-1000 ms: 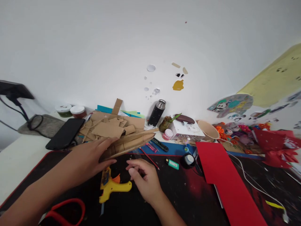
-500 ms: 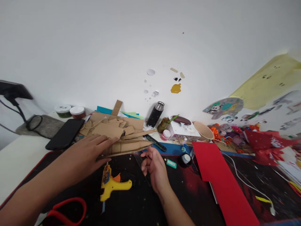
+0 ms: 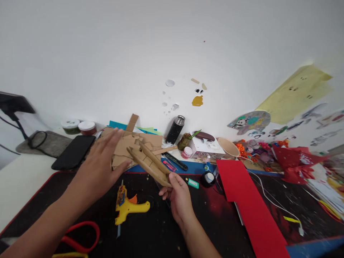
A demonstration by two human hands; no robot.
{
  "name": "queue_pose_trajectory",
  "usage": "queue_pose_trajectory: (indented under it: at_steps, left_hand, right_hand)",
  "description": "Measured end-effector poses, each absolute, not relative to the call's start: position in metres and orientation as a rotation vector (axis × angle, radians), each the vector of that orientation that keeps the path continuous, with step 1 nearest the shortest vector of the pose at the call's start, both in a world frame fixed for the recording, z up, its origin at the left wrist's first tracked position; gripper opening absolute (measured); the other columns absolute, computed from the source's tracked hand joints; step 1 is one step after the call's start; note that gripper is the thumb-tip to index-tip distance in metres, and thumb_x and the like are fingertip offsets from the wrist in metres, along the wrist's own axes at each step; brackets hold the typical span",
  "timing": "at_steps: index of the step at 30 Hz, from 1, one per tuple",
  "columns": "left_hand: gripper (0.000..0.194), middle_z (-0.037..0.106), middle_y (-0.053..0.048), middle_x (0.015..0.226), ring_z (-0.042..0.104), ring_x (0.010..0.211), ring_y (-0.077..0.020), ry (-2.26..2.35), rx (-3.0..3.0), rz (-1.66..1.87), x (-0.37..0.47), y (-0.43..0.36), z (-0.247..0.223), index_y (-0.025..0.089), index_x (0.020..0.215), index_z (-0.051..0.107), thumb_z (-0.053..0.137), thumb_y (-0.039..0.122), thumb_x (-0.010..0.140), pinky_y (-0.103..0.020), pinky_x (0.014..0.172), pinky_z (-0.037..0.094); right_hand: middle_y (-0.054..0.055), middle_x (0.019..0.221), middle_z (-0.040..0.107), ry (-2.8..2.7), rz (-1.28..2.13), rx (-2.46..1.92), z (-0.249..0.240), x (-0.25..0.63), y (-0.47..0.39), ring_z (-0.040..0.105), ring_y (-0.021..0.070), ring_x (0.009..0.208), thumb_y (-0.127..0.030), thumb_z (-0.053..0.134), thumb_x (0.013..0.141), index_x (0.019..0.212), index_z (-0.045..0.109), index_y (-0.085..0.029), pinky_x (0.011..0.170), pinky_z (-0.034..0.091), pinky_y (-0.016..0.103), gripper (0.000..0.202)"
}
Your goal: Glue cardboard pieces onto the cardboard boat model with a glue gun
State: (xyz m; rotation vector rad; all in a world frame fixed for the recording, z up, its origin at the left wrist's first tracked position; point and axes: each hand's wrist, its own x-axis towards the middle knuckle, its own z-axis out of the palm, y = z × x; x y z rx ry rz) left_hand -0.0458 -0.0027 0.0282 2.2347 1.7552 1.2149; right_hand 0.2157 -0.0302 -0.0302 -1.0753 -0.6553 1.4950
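Note:
A long, narrow cardboard boat shape (image 3: 152,165) with raised sides and pointed ends slants over the dark mat. My right hand (image 3: 177,190) pinches its near right end between thumb and fingers. Off its far left end, my left hand (image 3: 103,161) hovers with fingers stretched and thumb apart, holding nothing. Behind that hand lies a pile of cardboard scraps (image 3: 120,150). A yellow glue gun (image 3: 126,206) rests on the mat below the boat shape. Red-handled scissors (image 3: 82,234) lie near my left forearm, partly hidden by it.
A black phone (image 3: 73,152) lies at the left. Toward the wall stand a black flask (image 3: 175,129) and a white box (image 3: 205,147). A utility knife (image 3: 176,161) and a teal USB stick (image 3: 192,183) are near my right hand. Red card (image 3: 249,204) covers part of the right side.
My right hand has closed on the cardboard boat shape, which now tilts down toward it. My left hand has let go and lifted away up and to the left.

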Motion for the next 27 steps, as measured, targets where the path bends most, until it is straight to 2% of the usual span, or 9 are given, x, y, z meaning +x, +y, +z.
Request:
queue_pose_trajectory:
  at_steps: [2, 4, 7, 9, 12, 17, 21, 24, 27]
  left_hand:
    - [0.092, 0.053, -0.020, 0.167, 0.055, 0.149, -0.0470, 1.769, 1.902, 1.221, -0.041, -0.003, 0.028, 0.025, 0.171, 0.029, 0.063, 0.064, 0.096, -0.070, 0.122, 0.045]
    - [0.097, 0.065, -0.017, 0.156, 0.068, 0.135, -0.0433, 1.585, 1.649, 1.127, -0.035, -0.004, 0.025, 0.028, 0.171, 0.028, 0.063, 0.073, 0.092, -0.066, 0.113, 0.056]
    - [0.088, 0.074, -0.012, 0.146, 0.068, 0.137, -0.0381, 1.252, 1.507, 1.037, -0.024, -0.005, 0.019, 0.030, 0.165, 0.041, 0.065, 0.072, 0.092, -0.056, 0.114, 0.057]
    - [0.076, 0.072, -0.009, 0.149, 0.067, 0.139, -0.0367, 1.144, 1.456, 1.058, -0.017, -0.005, 0.019, 0.031, 0.158, 0.051, 0.065, 0.069, 0.094, -0.055, 0.116, 0.056]
    - [0.071, 0.071, -0.011, 0.150, 0.068, 0.136, -0.0389, 1.148, 1.372, 1.122, -0.012, -0.004, 0.025, 0.027, 0.148, 0.060, 0.069, 0.069, 0.091, -0.055, 0.106, 0.063]
    - [0.066, 0.079, -0.012, 0.135, 0.072, 0.126, -0.0382, 1.207, 1.322, 1.129, -0.016, -0.002, 0.034, 0.024, 0.138, 0.066, 0.072, 0.066, 0.087, -0.052, 0.102, 0.064]
    - [0.059, 0.083, -0.010, 0.125, 0.076, 0.117, -0.0367, 1.219, 1.393, 1.047, -0.021, -0.001, 0.024, 0.025, 0.137, 0.068, 0.072, 0.058, 0.088, -0.048, 0.088, 0.069]
    - [0.056, 0.082, -0.010, 0.125, 0.078, 0.111, -0.0358, 1.207, 1.451, 0.941, -0.021, -0.002, 0.016, 0.026, 0.141, 0.065, 0.070, 0.050, 0.091, -0.044, 0.073, 0.069]
    - [0.053, 0.082, -0.011, 0.125, 0.078, 0.111, -0.0358, 1.197, 1.518, 0.903, -0.017, -0.004, 0.017, 0.025, 0.138, 0.067, 0.067, 0.047, 0.091, -0.047, 0.081, 0.068]
  right_hand:
    - [0.004, 0.082, 0.079, -0.606, 1.462, -1.074, -0.029, 0.212, -0.031, 0.071, 0.0136, 0.047, -0.062, 0.100, 0.066, 0.094, 0.072, -0.015, 0.038, 0.045, 0.017, 0.061]
    - [0.005, 0.084, 0.080, -0.608, 1.443, -1.066, -0.028, 0.209, -0.033, 0.072, 0.0143, 0.049, -0.062, 0.099, 0.069, 0.097, 0.072, -0.015, 0.039, 0.046, 0.017, 0.060]
    - [0.005, 0.086, 0.080, -0.683, 1.422, -1.045, -0.028, 0.204, -0.039, 0.074, 0.0155, 0.053, -0.063, 0.093, 0.077, 0.107, 0.073, -0.016, 0.042, 0.048, 0.018, 0.059]
    - [0.007, 0.091, 0.080, -0.781, 1.432, -1.031, -0.029, 0.201, -0.044, 0.076, 0.0164, 0.055, -0.063, 0.089, 0.083, 0.114, 0.074, -0.017, 0.043, 0.050, 0.019, 0.058]
    - [0.008, 0.097, 0.080, -0.958, 1.492, -1.005, -0.032, 0.198, -0.051, 0.075, 0.0172, 0.057, -0.063, 0.085, 0.088, 0.121, 0.074, -0.019, 0.044, 0.051, 0.021, 0.056]
    - [0.003, 0.085, 0.075, -1.139, 1.582, -0.944, -0.042, 0.195, -0.058, 0.071, 0.0175, 0.061, -0.066, 0.083, 0.088, 0.118, 0.077, -0.024, 0.049, 0.056, 0.024, 0.052]
    - [0.002, 0.076, 0.069, -1.214, 1.546, -0.977, -0.047, 0.193, -0.055, 0.067, 0.0163, 0.061, -0.072, 0.080, 0.088, 0.110, 0.080, -0.020, 0.051, 0.056, 0.024, 0.056]
    - [0.003, 0.080, 0.072, -1.193, 1.536, -0.994, -0.046, 0.194, -0.049, 0.064, 0.0134, 0.055, -0.073, 0.075, 0.091, 0.117, 0.078, -0.021, 0.050, 0.053, 0.023, 0.059]
    - [0.006, 0.096, 0.076, -1.183, 1.497, -0.997, -0.042, 0.195, -0.041, 0.064, 0.0114, 0.054, -0.073, 0.075, 0.092, 0.123, 0.076, -0.022, 0.050, 0.050, 0.022, 0.060]
